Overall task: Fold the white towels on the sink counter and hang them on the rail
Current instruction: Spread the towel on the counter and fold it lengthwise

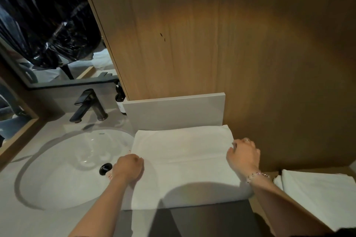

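A white towel (185, 159) lies spread flat on the sink counter (63, 223), to the right of the basin, its near edge hanging over the counter's front. My left hand (128, 168) is closed on the towel's left edge, beside the basin. My right hand (243, 155) pinches the towel's right edge near the far corner; a bead bracelet is on that wrist. A second white towel (319, 196) lies folded at the lower right, below counter level. No rail is in view.
A round white basin (63, 169) with a black drain plug (105, 168) fills the left. Behind it stand a dark tap (88, 106) and a dark soap bottle (120, 100). A wooden panel (212, 34) rises behind the towel. A mirror (48, 25) is at upper left.
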A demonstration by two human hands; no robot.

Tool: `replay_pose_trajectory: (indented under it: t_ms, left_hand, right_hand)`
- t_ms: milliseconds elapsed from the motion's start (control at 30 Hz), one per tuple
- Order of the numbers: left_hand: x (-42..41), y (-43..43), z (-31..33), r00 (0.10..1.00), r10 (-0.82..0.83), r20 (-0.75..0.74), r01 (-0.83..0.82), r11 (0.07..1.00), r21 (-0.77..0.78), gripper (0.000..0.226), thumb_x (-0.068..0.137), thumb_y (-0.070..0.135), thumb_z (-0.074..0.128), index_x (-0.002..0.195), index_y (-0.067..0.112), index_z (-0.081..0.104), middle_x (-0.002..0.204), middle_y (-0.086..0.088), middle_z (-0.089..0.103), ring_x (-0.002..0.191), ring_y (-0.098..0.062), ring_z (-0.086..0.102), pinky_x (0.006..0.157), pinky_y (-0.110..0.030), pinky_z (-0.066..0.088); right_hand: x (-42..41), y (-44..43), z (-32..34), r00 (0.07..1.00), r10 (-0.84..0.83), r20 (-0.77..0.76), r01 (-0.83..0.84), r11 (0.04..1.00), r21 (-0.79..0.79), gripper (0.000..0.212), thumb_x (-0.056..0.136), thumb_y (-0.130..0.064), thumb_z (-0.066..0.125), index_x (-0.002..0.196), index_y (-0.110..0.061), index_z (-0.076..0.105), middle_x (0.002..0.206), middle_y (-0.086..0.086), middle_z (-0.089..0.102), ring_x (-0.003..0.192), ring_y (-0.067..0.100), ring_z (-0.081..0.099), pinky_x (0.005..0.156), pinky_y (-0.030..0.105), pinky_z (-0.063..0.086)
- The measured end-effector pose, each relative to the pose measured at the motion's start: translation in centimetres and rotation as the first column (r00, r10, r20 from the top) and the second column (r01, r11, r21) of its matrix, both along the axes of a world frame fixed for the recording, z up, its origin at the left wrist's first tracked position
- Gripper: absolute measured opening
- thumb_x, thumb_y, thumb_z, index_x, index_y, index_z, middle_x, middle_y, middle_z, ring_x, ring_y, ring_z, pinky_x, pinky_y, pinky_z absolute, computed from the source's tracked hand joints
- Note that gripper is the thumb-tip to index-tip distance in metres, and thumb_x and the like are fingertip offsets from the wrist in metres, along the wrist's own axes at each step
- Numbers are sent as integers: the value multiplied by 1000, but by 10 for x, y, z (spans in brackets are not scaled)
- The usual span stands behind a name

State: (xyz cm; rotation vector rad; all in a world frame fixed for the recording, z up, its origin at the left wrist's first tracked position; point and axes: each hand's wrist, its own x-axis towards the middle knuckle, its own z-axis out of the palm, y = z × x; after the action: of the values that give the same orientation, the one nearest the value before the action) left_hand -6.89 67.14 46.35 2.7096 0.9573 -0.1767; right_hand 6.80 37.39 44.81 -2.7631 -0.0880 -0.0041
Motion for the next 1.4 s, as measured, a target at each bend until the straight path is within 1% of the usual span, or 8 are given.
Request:
replay_pose_trajectory:
  t_ms: [100,200,300,500,733,900,1133,1400]
  left_hand:
    - [15,11,1,971,158,180,-130,979,-157,32,93,14,42,66,5,56,80,-16,63,87,-36,57,73,-33,41]
    - [33,21,-4,896,376,236,-262,877,-403,26,92,15,50,109,2,64,104,-16,67,107,-34,58,89,-31,42]
    - [49,30,-8,794,562,231,-304,697,-649,44,90,11,53,132,0,46,89,-15,68,92,-33,63,95,-41,47]
    - [72,38,-13,700,684,205,-239,495,-835,48,95,1,44,140,-2,29,71,-11,54,59,-20,50,40,-15,47]
    - [92,52,-28,726,657,204,-305,573,-761,6,90,5,47,92,5,52,63,-6,56,49,-16,52,38,-14,42]
    - [98,56,-39,705,672,225,-354,609,-710,30,85,9,48,56,10,55,37,5,54,50,-22,53,72,-34,48]
    - [98,55,-43,644,719,260,-373,592,-714,16,89,16,46,80,9,57,64,-5,65,58,-25,58,86,-43,53]
    - [90,46,-32,612,736,289,-324,567,-758,19,90,12,42,96,2,57,69,-6,63,55,-22,55,59,-30,49]
  right_hand:
    - [20,9,18,977,-82,-195,113,981,156,33,90,-20,48,120,-10,58,125,10,58,113,30,55,90,33,45]
    - [42,19,22,907,-136,-400,256,929,265,39,89,-14,50,126,-2,53,128,17,56,114,35,55,89,33,45]
    - [63,26,22,839,-116,-532,336,879,339,12,77,-1,52,79,4,63,60,15,64,55,28,60,57,28,48]
    - [94,33,0,764,-65,-642,414,813,410,31,89,-6,43,60,-2,54,33,-1,52,28,12,40,31,11,21]
    - [110,39,-15,770,-14,-638,499,637,587,36,99,-12,39,66,-4,49,35,-2,55,19,2,34,27,7,21]
    - [115,41,-25,782,-81,-617,537,590,603,42,98,-24,45,60,-8,55,43,-3,59,25,5,31,31,12,21]
    - [111,38,-29,811,-128,-571,550,499,670,38,98,-22,48,63,-7,53,34,-6,54,23,1,43,27,9,26]
    - [106,34,-22,823,-120,-555,544,446,711,44,98,-24,48,61,-1,58,38,0,59,30,5,54,38,14,44]
